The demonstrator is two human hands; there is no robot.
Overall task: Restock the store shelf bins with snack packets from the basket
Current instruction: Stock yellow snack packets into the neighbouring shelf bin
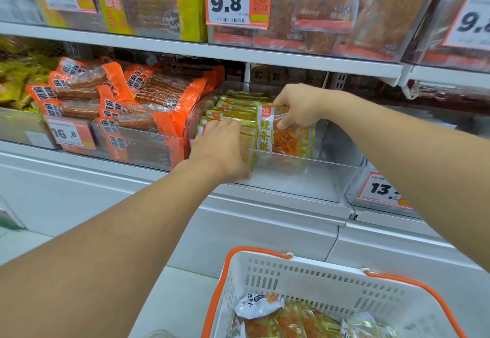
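Note:
A clear plastic bin (305, 176) on the lower shelf holds a row of yellow-edged snack packets (233, 109) standing upright. My right hand (299, 105) grips the top of the front packet (283, 136), whose window shows orange strips. My left hand (220, 144) reaches over the bin's front wall, fingers resting on the row of packets and thumb down beside them. Below, a white basket (318, 282) with orange handles holds more packets (286, 321) of the same kind.
An adjoining bin at the left is heaped with orange packets (127, 96). Price tags read 16.8 (70, 135), 9.8 (233, 1) and 13 (381, 190). The upper shelf (238, 54) overhangs the bins. White cabinet panels run below the shelf.

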